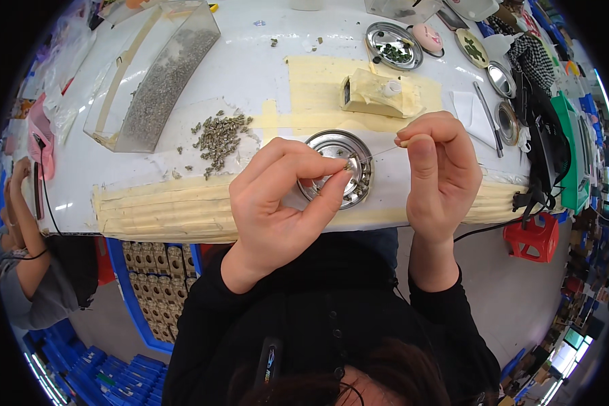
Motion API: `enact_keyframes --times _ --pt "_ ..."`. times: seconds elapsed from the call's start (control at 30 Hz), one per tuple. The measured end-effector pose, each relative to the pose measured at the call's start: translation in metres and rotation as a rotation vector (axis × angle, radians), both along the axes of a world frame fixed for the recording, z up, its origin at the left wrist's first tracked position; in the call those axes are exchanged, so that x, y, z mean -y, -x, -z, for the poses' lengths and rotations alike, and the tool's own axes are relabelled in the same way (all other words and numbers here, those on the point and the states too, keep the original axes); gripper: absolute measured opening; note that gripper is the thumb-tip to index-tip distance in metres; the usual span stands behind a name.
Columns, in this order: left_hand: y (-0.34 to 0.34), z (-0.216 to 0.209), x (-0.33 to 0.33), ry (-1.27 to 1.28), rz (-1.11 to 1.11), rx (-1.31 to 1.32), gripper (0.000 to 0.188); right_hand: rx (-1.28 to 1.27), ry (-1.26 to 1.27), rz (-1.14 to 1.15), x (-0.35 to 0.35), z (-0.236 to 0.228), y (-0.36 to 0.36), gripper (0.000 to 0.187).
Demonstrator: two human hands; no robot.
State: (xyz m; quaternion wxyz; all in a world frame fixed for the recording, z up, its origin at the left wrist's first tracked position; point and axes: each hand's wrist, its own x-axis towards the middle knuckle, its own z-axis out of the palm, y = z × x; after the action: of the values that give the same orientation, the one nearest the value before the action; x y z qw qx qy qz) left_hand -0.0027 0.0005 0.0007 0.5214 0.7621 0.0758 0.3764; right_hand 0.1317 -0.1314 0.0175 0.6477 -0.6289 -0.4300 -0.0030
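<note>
My left hand (pixel 277 196) is closed in a pinch, with a tiny metallic part (pixel 349 166) at the tips of its thumb and forefinger. Facing it, my right hand (pixel 443 172) pinches a thin needle-like tool (pixel 384 150), which points left toward that part. Whether the two touch is too small to tell. Beneath both hands' fingertips lies a round shiny metal dish (pixel 331 137) with several small parts in it, partly covered by my left fingers. A loose pile of small metal parts (pixel 220 139) is spread on the table left of the dish.
A clear bin (pixel 162 88) full of tiny parts stands at the back left. A tape-wrapped block (pixel 379 95) sits behind the dish. Farther right are a dish of dark green pieces (pixel 397 34) and a pen-like rod (pixel 488 118). Another person's arm (pixel 24 227) is at far left.
</note>
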Motion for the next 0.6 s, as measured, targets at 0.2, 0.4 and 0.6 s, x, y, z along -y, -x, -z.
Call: enact_keyframes --times 0.2,0.4,0.6 --pt "-0.0002 -0.0005 0.0002 -0.011 -0.001 -0.004 0.014 -0.005 0.001 -0.016 -0.0026 0.0024 0.0022 0.014" --pt "-0.0012 -0.0005 -0.0001 -0.025 -0.013 0.006 0.015 -0.006 0.007 -0.021 -0.0035 0.0029 0.0025 0.014" --pt "-0.0028 0.0016 -0.0008 -0.029 -0.024 0.027 0.016 -0.008 0.021 -0.016 -0.0032 0.0026 0.0026 0.014"
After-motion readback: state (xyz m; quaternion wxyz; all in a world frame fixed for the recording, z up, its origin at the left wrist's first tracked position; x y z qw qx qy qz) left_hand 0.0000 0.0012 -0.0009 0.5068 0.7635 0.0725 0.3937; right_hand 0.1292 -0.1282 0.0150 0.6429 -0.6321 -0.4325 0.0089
